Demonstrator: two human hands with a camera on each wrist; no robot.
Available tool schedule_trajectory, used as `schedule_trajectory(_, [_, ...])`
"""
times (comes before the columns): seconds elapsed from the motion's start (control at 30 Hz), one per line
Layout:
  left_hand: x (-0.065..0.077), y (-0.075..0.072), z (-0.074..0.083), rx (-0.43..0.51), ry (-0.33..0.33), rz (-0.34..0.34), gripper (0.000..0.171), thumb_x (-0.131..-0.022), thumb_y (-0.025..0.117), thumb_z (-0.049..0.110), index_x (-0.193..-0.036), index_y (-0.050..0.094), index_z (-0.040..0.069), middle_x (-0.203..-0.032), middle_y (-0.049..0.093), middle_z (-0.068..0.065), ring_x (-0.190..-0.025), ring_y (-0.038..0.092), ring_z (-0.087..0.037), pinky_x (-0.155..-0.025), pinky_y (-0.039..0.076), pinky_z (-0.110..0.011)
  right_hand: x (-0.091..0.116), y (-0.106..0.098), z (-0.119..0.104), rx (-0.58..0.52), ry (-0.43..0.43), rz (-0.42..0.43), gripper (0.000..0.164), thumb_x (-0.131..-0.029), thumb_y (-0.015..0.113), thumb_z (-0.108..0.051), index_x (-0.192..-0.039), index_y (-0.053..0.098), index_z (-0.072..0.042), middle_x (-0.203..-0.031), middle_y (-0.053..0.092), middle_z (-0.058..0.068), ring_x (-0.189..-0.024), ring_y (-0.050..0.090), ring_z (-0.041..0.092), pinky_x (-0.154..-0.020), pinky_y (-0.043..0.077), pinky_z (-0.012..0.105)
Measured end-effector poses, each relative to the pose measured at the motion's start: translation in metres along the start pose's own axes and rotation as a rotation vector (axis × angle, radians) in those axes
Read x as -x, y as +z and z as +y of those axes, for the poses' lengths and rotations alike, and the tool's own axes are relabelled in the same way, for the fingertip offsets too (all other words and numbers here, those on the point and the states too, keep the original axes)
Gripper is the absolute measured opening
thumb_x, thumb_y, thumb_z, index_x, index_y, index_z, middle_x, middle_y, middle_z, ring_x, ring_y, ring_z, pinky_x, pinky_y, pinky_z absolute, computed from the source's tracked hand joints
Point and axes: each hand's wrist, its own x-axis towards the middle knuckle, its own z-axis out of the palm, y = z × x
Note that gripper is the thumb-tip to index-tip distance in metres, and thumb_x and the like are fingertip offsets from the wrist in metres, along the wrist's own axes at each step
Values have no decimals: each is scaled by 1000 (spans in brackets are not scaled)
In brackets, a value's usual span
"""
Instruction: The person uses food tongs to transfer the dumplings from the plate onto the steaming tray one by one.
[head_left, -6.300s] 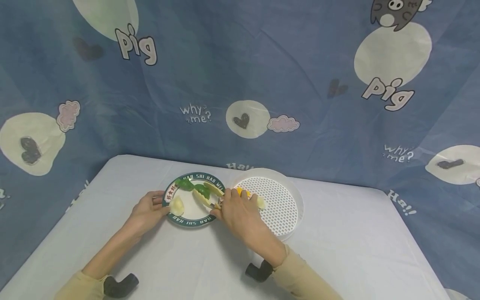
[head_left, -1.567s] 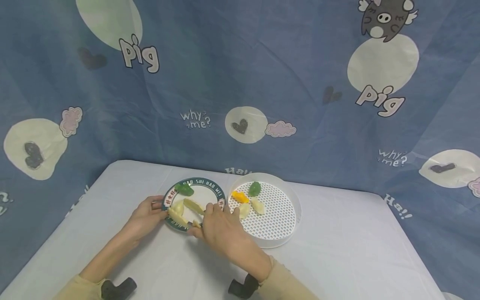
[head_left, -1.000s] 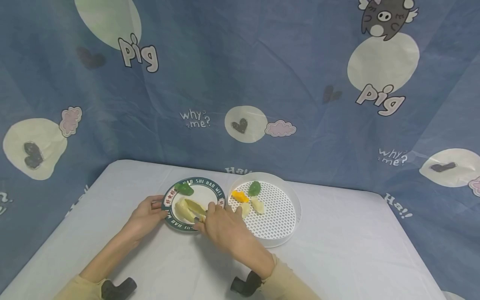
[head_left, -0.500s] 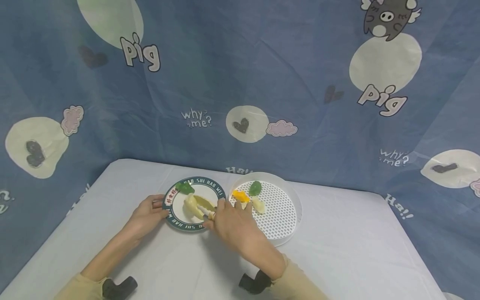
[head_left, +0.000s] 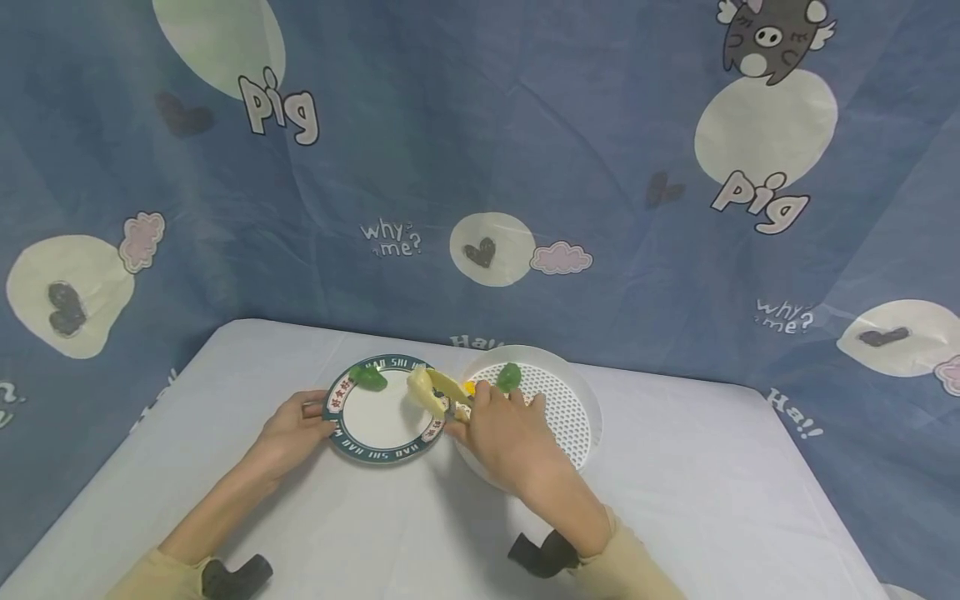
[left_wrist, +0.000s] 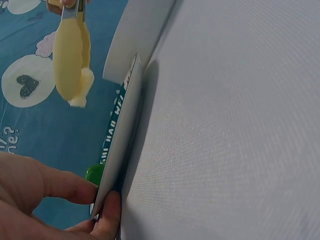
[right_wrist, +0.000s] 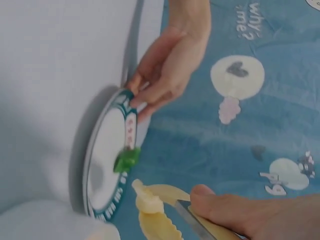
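My left hand [head_left: 288, 429] pinches the left rim of a white plate [head_left: 382, 417] with a green lettered border, thumb above and fingers below in the left wrist view. In my right hand [head_left: 513, 437] are tongs [left_wrist: 67, 55] with yellow scalloped tips and metal arms. Between their tips sits a pale yellow dumpling-like piece [right_wrist: 149, 200], held over the plate's right edge. A crumpled-looking green piece [head_left: 368, 378] lies at the plate's upper left.
A round white perforated tray [head_left: 566, 417] adjoins the plate on the right, partly behind my right hand. On it are a green piece [head_left: 509, 377] and a mostly hidden orange piece [head_left: 469, 387]. A patterned blue cloth [head_left: 420, 167] hangs behind the table.
Earlier the tongs gripped a green piece, later seen on the tray. They then closed on the pale piece, lifted it and carried it right. My left hand kept holding the plate.
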Motion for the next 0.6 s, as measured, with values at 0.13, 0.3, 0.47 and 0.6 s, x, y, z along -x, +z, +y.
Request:
schedule_trajectory(0.13, [0,1,0,-1,8,0,71,-105,54,9,-162,21,-17,-155,47,-42,-145,53,-55,-119,51,-61,3,-5,14,-30,23,2,62,-106,58,-60,-126,60,-1,-94,69,9,-108,72,37,-112,48,72])
schedule_trajectory(0.3, [-1,0,0,4,14,-1,71,-105,54,9,-162,21,-18,-154,48,-42,-144,53,-54,-118,52,-60,7,-10,32,-37,42,4,59,-107,58,-57,-126,58,-1,-100,75,12,-105,73,38,-108,50,70])
schedule_trajectory(0.47, [-2,0,-1,-10,2,4,72,-106,56,11,-162,21,-18,-155,48,-42,-144,54,-54,-117,52,-61,10,-14,48,-24,69,3,55,-107,58,-55,-118,60,-1,-83,65,5,-87,66,28,-87,50,54])
schedule_trajectory(0.6, [-2,1,-1,-22,-11,6,73,-106,55,13,-163,20,-17,-156,47,-42,-145,52,-54,-118,51,-62,12,-17,59,-35,90,0,53,-108,58,-53,-114,59,-1,-81,60,5,-83,62,27,-94,53,63])
